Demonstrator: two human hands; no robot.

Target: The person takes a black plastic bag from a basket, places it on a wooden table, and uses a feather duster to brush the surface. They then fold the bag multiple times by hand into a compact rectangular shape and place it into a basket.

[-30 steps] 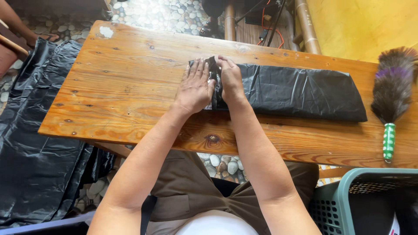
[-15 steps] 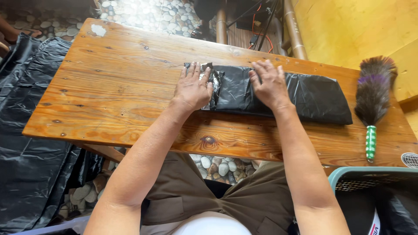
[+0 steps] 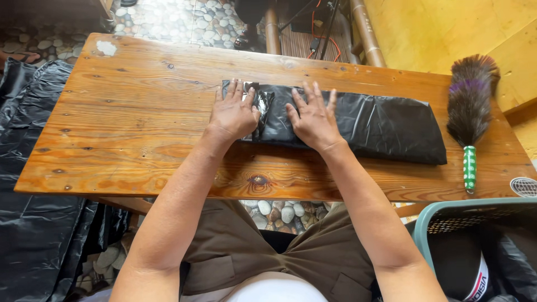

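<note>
Both hands lie flat, fingers spread, palms down: left hand (image 3: pixel 234 114) on the folded black plastic bag's (image 3: pixel 386 126) end, right hand (image 3: pixel 313 120) just beside. The bag stretches lengthwise rightward from them across the wooden table (image 3: pixel 128 112).

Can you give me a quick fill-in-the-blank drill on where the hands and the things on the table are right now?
1. Both hands, left hand and right hand, press flat on a folded ____ plastic bag.
2. The feather duster lies at the table's ____ end.
3. The duster's handle is green and ____.
4. The wooden table stands over a floor of ____.

Missing words: black; right; white; pebbles
</note>
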